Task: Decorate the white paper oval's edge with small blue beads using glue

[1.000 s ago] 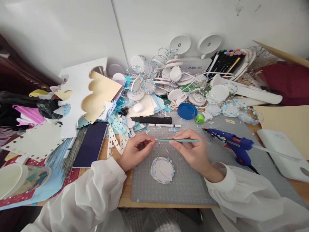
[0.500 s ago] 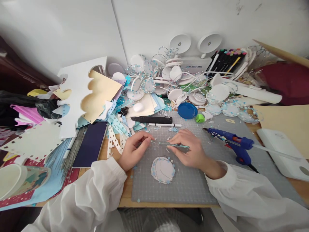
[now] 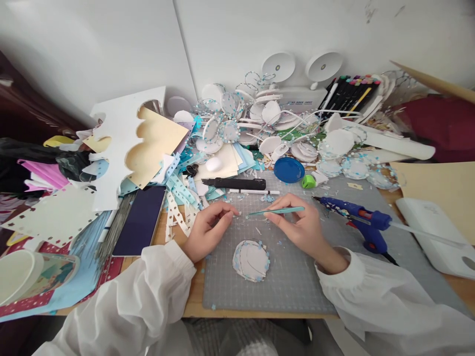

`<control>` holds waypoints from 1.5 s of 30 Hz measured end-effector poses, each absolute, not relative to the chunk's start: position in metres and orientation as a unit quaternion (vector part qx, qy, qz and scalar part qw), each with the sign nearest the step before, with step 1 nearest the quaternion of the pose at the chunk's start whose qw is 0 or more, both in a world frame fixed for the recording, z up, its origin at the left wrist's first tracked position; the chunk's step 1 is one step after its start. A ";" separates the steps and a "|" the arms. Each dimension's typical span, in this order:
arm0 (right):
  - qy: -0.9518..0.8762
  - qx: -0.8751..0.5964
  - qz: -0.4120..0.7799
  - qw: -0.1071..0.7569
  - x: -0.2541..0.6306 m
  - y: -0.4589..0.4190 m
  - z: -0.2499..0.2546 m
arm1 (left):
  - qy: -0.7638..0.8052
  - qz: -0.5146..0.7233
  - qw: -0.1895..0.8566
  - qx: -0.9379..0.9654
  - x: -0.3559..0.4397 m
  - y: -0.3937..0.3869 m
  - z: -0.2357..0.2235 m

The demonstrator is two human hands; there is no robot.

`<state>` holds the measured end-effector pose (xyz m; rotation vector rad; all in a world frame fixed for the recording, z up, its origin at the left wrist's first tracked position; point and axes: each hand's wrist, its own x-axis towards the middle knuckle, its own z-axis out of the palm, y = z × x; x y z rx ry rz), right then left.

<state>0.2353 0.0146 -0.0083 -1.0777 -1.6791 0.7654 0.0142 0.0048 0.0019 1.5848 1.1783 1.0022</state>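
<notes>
Right at the near edge, a strip of wooden bench [image 3: 194, 309] borders the grey cutting mat [image 3: 289, 294]; a pale tub [image 3: 59, 269] with a patterned side sits far over to the left; and here on the mat, just this side of both hands, lies the white disc [image 3: 251, 260], flat, light-blue bits dotted around its rim, untouched by either hand; now up to the left hand [image 3: 210, 230], low over the mat, thumb and forefinger close together, and I cannot tell whether anything tiny is between them; across from it the right hand [image 3: 299, 227] has the teal tweezers [image 3: 284, 210] pinched between thumb and fingers, tips pointing at the left hand, a small gap between; the blue glue gun [image 3: 380, 219] lies on its side to the right, a long clear stick jutting from its back; out left, a dark-blue slab [image 3: 139, 222] beside punched paper strips [image 3: 178, 212]; beyond the hands, a white pen [image 3: 254, 192], then a black cutter [image 3: 241, 183]; the round blue lid [image 3: 289, 170] next, a green item [image 3: 308, 181] just beside it; and at the back, heaped white discs [image 3: 270, 112] and a bundle of markers [image 3: 351, 96] by the wall [image 3: 237, 29].
</notes>
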 end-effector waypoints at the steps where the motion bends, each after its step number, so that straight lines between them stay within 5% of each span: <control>1: -0.696 -0.437 0.307 0.479 0.236 0.015 -0.008 | 0.475 0.406 0.447 0.641 0.014 0.005 0.002; 18: -0.774 -0.394 0.233 0.437 0.231 0.016 -0.012 | 0.472 0.402 0.456 0.639 0.015 0.005 0.001; 32: -0.503 -0.413 0.501 0.570 0.235 0.022 -0.008 | 0.427 0.406 0.486 0.646 0.016 0.006 -0.001; 45: -0.459 -0.388 0.592 0.537 0.226 0.017 -0.010 | 0.387 0.402 0.535 0.634 0.019 0.007 -0.008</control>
